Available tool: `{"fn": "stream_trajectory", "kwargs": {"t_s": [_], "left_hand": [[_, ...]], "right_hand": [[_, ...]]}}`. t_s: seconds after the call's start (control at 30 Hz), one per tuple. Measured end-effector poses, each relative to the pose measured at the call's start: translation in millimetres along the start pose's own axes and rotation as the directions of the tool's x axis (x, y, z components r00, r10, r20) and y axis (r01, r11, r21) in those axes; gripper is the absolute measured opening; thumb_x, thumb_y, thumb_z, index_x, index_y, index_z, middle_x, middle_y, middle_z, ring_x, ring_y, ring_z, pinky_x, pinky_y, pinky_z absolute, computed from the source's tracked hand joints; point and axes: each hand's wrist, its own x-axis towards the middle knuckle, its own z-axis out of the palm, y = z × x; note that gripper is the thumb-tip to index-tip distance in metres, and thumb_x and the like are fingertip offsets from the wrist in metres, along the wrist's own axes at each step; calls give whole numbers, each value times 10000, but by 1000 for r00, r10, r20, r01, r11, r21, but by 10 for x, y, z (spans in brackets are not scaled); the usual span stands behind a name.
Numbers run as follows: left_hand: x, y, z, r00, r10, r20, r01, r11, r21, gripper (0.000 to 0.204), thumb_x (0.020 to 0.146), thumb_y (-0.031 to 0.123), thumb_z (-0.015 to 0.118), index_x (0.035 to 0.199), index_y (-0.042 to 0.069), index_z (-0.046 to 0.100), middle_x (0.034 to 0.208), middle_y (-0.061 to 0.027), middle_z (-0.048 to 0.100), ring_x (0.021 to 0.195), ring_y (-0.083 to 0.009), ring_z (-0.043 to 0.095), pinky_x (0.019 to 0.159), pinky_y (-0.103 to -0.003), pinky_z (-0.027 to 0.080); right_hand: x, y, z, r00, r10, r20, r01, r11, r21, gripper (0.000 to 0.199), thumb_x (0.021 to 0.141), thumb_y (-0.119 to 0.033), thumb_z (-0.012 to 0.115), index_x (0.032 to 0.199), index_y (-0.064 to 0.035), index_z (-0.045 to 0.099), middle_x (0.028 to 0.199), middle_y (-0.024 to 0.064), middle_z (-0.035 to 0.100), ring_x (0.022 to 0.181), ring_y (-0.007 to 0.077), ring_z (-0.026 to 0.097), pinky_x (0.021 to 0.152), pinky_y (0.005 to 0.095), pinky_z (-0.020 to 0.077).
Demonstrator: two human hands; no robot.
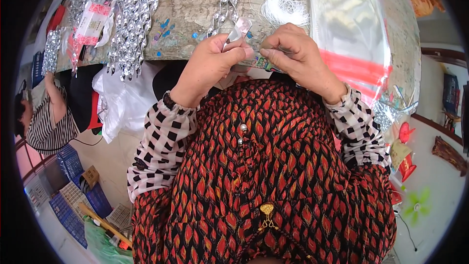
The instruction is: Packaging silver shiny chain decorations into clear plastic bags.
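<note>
My left hand is closed, its thumb pressed against the fingers around a shiny silver strip that sticks up out of the grip. To its right, my right hand is pinched with thumb and forefinger together; anything between those fingertips is too small to make out. A small green and multicoloured printed piece shows between the hands, and I cannot tell whether either hand holds it. Both hands are over the near edge of the worn table. Just beyond them lie silver twisted strips and a loose bundle of white string.
More silver spiral strips hang over the table's edge at left, beside a pink and white packet. Clear plastic bags with red bands cover the right side. A co-worker in a striped top sits at far left. Blue crates stand below.
</note>
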Motion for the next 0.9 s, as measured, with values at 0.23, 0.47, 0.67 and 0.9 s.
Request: {"fn": "stream_trajectory", "kwargs": {"t_s": [0.23, 0.47, 0.67, 0.9], "left_hand": [[40, -121, -164, 989, 110, 94, -100, 989, -109, 367, 964, 313, 483, 1129, 2, 586, 744, 29, 544, 661, -74, 513, 665, -198, 438], [-24, -76, -70, 985, 120, 122, -101, 984, -148, 332, 950, 233, 526, 1175, -11, 548, 1032, -44, 618, 722, -91, 585, 685, -220, 477], [-43, -80, -53, 986, 87, 143, -62, 984, -168, 332, 943, 222, 540, 1168, -22, 534, 1123, -66, 604, 683, -120, 608, 657, -248, 507], [-40, -44, -12, 984, 44, 175, -13, 984, -177, 333, 942, 229, 540, 1169, -16, 539, 974, -59, 621, 635, -146, 620, 602, -250, 510]], "right_hand": [[-8, -265, 46, 918, 367, -154, -268, 856, 442, 65, 877, -77, 621, 910, -21, 619, 793, -37, 553, 710, 30, 483, 598, 174, 393], [-10, -288, 79, 898, 382, -219, -245, 846, 473, 84, 875, -51, 616, 944, -2, 618, 817, -29, 570, 691, 16, 482, 574, 157, 384], [-20, -228, 63, 926, 208, -315, -124, 956, 266, 73, 856, -28, 619, 914, 17, 624, 800, -10, 580, 710, 41, 494, 625, 181, 410], [-29, -166, 41, 933, 115, -341, -101, 993, 59, 76, 829, -27, 630, 892, 14, 636, 788, 25, 604, 716, 80, 517, 652, 212, 424]]}}
